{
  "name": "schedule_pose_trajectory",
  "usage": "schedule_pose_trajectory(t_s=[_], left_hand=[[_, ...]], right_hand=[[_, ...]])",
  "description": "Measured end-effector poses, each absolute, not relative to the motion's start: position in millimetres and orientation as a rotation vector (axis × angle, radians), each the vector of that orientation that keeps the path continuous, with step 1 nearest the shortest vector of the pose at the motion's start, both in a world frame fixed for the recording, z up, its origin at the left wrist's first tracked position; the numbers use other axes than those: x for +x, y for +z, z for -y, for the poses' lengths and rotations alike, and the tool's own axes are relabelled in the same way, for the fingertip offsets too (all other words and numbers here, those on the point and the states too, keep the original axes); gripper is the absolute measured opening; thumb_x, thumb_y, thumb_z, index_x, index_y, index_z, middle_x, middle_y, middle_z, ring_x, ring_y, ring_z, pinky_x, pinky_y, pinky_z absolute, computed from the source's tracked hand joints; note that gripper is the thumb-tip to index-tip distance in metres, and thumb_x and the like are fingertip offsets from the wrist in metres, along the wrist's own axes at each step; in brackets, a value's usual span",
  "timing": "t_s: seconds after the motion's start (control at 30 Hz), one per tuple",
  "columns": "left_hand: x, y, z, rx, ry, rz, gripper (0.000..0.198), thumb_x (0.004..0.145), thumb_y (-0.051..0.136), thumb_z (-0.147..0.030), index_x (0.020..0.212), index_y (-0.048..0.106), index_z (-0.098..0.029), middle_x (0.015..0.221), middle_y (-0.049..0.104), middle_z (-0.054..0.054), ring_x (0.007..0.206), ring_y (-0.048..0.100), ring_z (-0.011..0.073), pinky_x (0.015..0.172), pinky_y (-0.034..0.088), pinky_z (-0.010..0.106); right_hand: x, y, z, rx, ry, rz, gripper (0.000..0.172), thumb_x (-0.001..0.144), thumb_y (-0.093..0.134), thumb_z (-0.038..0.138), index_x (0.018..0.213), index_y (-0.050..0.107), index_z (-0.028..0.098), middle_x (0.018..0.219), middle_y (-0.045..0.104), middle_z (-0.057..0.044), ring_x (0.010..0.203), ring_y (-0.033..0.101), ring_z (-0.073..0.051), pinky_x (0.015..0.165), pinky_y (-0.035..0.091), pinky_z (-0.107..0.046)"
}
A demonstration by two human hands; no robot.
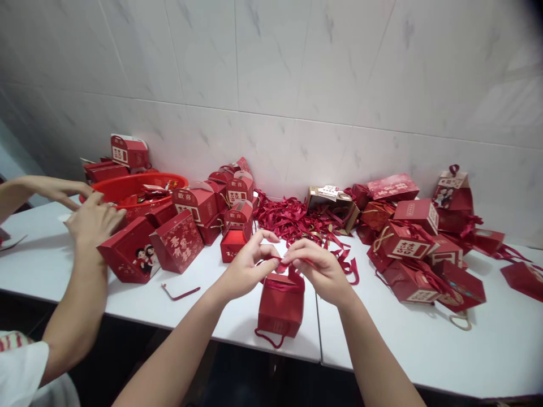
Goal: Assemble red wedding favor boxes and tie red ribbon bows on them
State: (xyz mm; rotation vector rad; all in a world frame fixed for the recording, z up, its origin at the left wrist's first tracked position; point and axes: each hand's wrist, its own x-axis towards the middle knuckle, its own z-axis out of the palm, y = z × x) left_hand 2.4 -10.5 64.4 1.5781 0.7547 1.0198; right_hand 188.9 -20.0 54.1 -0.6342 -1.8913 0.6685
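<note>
A small red gift box (pixel 280 311) stands near the table's front edge, with a red cord loop hanging from its lower front. Just above its top, my left hand (pixel 254 260) and my right hand (pixel 316 265) meet fingertip to fingertip. Both pinch a dark red ribbon (pixel 282 264) that runs down to the box top. How the ribbon is looped between the fingers is partly hidden. Behind my hands lies a heap of loose red ribbons (pixel 284 217).
At left, a co-worker's hands (pixel 91 212) work beside a red basin (pixel 136 183) of small packets. Several red boxes (pixel 178 240) stand left of centre; a pile of tied boxes (pixel 409 249) sits at right. A loose cord (pixel 180 293) lies at front left. A tiled wall (pixel 271 113) bounds the back.
</note>
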Motion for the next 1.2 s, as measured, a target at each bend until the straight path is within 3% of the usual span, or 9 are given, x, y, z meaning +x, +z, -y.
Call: schedule_pose_trajectory(t_s=[0.1,0.23,0.43,0.63,0.77,0.87,0.97,1.1,1.2], left_hand=[[-1,61,5,1.417,1.050,-0.677,0.023,0.077,0.060,-0.017,0.097,0.048,-0.021,0.067,0.062,-0.004,0.065,0.062,0.0132,0.065,0.046,0.026],[-2,61,3,1.276,1.053,-0.578,0.025,0.074,0.061,-0.016,0.098,0.052,-0.020,0.069,0.065,-0.002,0.068,0.066,0.0165,0.069,0.049,0.029],[1,54,13,1.622,1.362,-0.857,0.030,0.082,0.058,-0.026,0.112,0.053,-0.020,0.078,0.067,0.003,0.078,0.066,0.0184,0.074,0.050,0.029],[-42,3,19,1.838,1.732,-1.447,0.017,0.077,0.065,-0.026,0.088,0.053,-0.022,0.068,0.053,-0.004,0.061,0.053,0.0127,0.062,0.044,0.024],[-81,-59,26,1.934,1.366,-1.740,0.005,0.080,0.054,-0.024,0.083,0.050,-0.023,0.062,0.049,-0.005,0.057,0.053,0.0140,0.062,0.044,0.025],[-97,-93,30,1.978,1.197,-1.836,0.008,0.075,0.048,-0.016,0.079,0.051,-0.023,0.056,0.048,-0.005,0.050,0.052,0.0144,0.056,0.042,0.025],[-102,-102,28,1.974,1.214,-1.860,0.008,0.073,0.049,-0.017,0.077,0.053,-0.024,0.055,0.049,-0.004,0.051,0.052,0.0171,0.056,0.043,0.028],[-93,-85,22,1.994,1.304,-1.854,0.006,0.073,0.056,-0.025,0.078,0.058,-0.023,0.080,0.061,0.006,0.085,0.058,0.0264,0.081,0.046,0.039],[-66,-67,23,1.869,1.351,-1.633,0.012,0.079,0.057,-0.032,0.083,0.055,-0.021,0.087,0.059,0.005,0.091,0.058,0.0231,0.088,0.046,0.039]], right_hand=[[196,52,18,-0.631,0.459,2.067,0.029,0.094,0.044,0.018,0.100,0.071,0.026,0.101,0.064,-0.006,0.094,0.062,-0.018,0.081,0.051,-0.033],[197,46,16,-0.633,0.150,2.073,0.036,0.093,0.040,0.011,0.109,0.069,0.028,0.096,0.067,-0.007,0.095,0.061,-0.019,0.080,0.051,-0.037],[194,37,21,-0.687,0.197,1.904,0.038,0.091,0.048,0.011,0.120,0.064,0.030,0.114,0.065,-0.008,0.105,0.059,-0.022,0.087,0.049,-0.040],[228,-6,51,-1.073,0.256,1.560,0.023,0.089,0.055,0.026,0.104,0.072,0.021,0.081,0.071,-0.007,0.077,0.066,-0.022,0.073,0.052,-0.037],[262,-66,71,-1.439,0.425,1.357,0.031,0.084,0.059,0.045,0.082,0.074,0.018,0.062,0.067,-0.005,0.062,0.065,-0.023,0.060,0.054,-0.033],[278,-105,79,-1.581,0.533,1.198,0.043,0.078,0.059,0.057,0.077,0.073,0.016,0.060,0.069,-0.008,0.059,0.067,-0.027,0.055,0.055,-0.035],[287,-119,79,-1.594,0.583,1.187,0.042,0.076,0.061,0.057,0.080,0.074,0.017,0.073,0.074,-0.011,0.070,0.069,-0.030,0.064,0.057,-0.040],[286,-102,71,-1.582,0.447,1.186,0.038,0.078,0.064,0.049,0.104,0.070,0.022,0.108,0.069,-0.012,0.097,0.066,-0.031,0.082,0.054,-0.043],[267,-79,61,-1.519,0.490,1.247,0.034,0.086,0.054,0.046,0.109,0.067,0.024,0.114,0.067,-0.012,0.107,0.061,-0.029,0.091,0.049,-0.043]])
